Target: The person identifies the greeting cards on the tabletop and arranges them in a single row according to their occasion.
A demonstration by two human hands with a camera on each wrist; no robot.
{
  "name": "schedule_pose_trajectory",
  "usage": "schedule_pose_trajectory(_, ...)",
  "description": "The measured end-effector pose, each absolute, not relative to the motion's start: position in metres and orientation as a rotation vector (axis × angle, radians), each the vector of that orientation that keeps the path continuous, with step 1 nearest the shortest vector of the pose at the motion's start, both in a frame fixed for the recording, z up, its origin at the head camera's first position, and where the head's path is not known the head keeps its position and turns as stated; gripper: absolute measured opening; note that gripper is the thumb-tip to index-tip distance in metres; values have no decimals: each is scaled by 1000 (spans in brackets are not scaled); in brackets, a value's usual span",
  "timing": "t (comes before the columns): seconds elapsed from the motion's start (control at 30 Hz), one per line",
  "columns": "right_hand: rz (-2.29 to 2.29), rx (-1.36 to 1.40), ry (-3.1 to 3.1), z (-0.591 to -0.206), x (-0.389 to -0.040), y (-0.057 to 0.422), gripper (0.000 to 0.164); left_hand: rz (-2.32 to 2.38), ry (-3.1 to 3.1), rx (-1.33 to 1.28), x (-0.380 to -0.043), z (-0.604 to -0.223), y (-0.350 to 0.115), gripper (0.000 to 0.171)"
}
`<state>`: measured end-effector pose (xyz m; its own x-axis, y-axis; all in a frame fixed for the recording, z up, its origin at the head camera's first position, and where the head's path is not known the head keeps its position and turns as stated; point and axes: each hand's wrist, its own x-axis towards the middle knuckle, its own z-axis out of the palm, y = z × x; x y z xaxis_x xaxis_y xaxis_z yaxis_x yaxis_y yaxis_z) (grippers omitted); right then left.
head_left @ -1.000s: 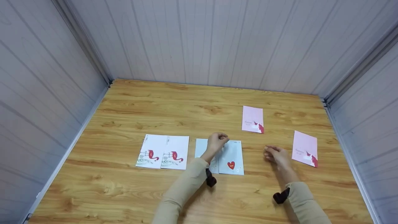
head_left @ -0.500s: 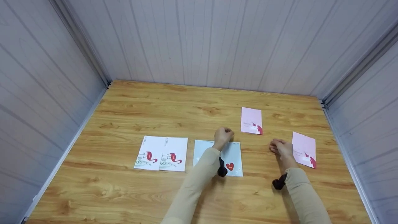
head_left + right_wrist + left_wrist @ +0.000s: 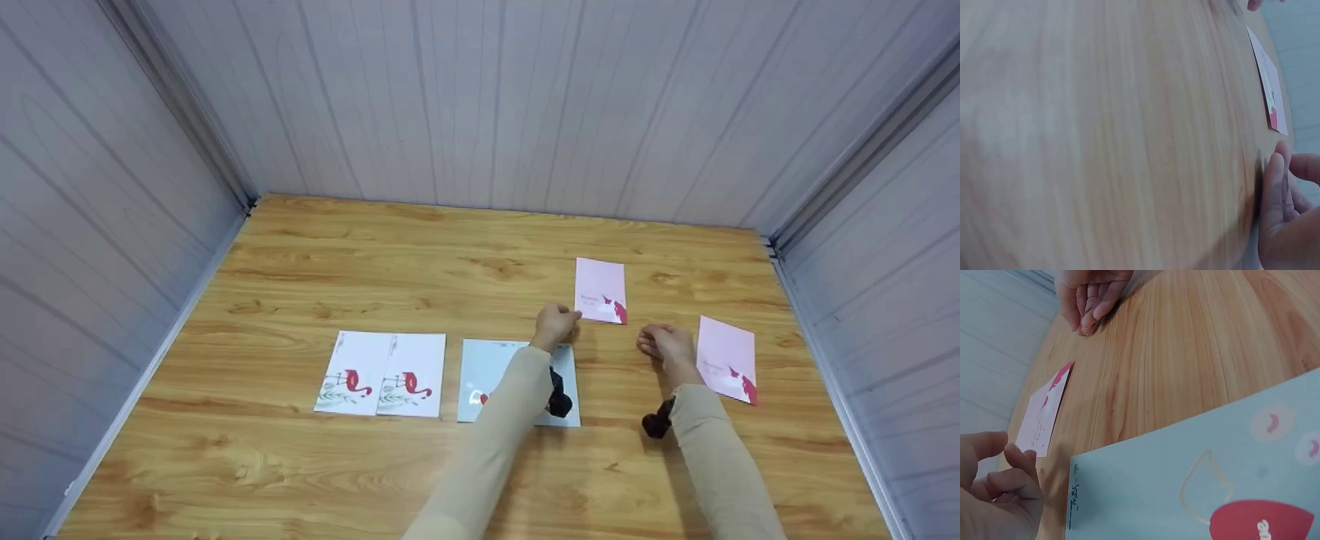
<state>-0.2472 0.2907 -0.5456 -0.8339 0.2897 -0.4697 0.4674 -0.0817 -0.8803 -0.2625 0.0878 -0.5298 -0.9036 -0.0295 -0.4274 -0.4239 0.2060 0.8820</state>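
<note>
My left hand (image 3: 556, 326) is just off the lower left corner of the far pink card (image 3: 598, 281), which has a darker pink figure at its lower right. In the left wrist view, a gap shows between the thumb and bent fingers (image 3: 1019, 478), and they hold nothing. Under my left forearm lie two pale blue cards (image 3: 480, 364) side by side, partly hidden. My right hand (image 3: 669, 349) holds nothing, its fingers loosely bent, left of the second pink card (image 3: 726, 356). The right wrist view shows its fingers (image 3: 1272, 191) close to the wood.
Two white cards with red flamingos, the left (image 3: 349, 375) and the right (image 3: 412, 375), lie edge to edge on the left of the wooden table (image 3: 360, 262). Pale panelled walls (image 3: 450, 105) enclose the back and both sides.
My left hand has moved right and away from me, from above the blue cards to beside the far pink card. My right hand has shifted slightly away from me. The cards stay in place.
</note>
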Motion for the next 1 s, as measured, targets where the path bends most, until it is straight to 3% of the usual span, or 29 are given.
schedule_pose_trajectory(0.1, -2039, 830, 2056, -545, -250, 288, 29, 1743, 2153, -435, -265, -531, 91, 14)
schedule_pose_trajectory(0.23, -2046, 836, 2041, -545, -253, 282, 24, 1692, 2215, -434, -266, -532, 94, 15)
schedule_pose_trajectory(0.43, -2070, 828, 2028, -542, -256, 277, 20, 1691, 2267, -402, -263, -530, 99, 30)
schedule_pose_trajectory(0.77, -2037, 841, 2022, -541, -260, 269, 22, 1714, 2256, -413, -263, -531, 103, 27)
schedule_pose_trajectory(1.0, -2098, 857, 1938, -542, -262, 271, 10, 1662, 2390, -363, -315, -621, 125, 26)
